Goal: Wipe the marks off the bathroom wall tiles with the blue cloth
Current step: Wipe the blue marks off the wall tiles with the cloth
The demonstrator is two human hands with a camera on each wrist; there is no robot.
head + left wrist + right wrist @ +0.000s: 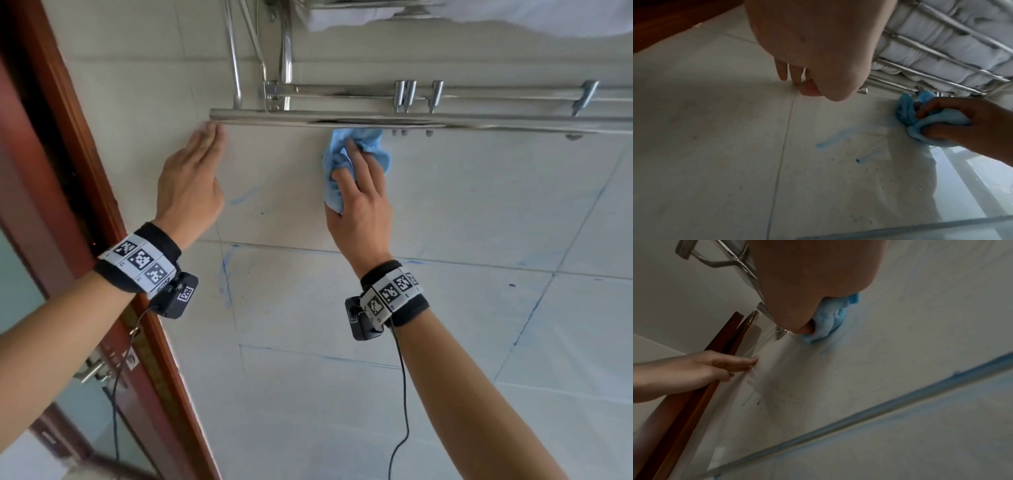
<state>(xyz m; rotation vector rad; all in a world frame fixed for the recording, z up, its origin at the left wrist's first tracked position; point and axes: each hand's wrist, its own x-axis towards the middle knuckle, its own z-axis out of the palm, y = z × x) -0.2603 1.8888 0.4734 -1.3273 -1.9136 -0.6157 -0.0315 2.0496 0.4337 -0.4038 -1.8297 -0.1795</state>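
Observation:
My right hand [356,181] grips the bunched blue cloth [371,144] and presses it to the pale wall tile [479,192] just under the steel towel rail [479,120]. In the left wrist view the cloth [929,116] is wadded in the curled fingers [953,116]; the right wrist view shows it [828,321] against the tile. My left hand [202,150] lies flat on the wall with straight fingers, left of the cloth. A blue streak [244,196] [838,138] and a small blue dot [857,161] mark the tile between the hands.
Blue smears follow the grout lines [224,274] [890,404] below. A brown wooden door frame [89,171] with a metal handle [90,370] bounds the wall on the left. The rack above holds white towels [479,17] and hooks [435,96].

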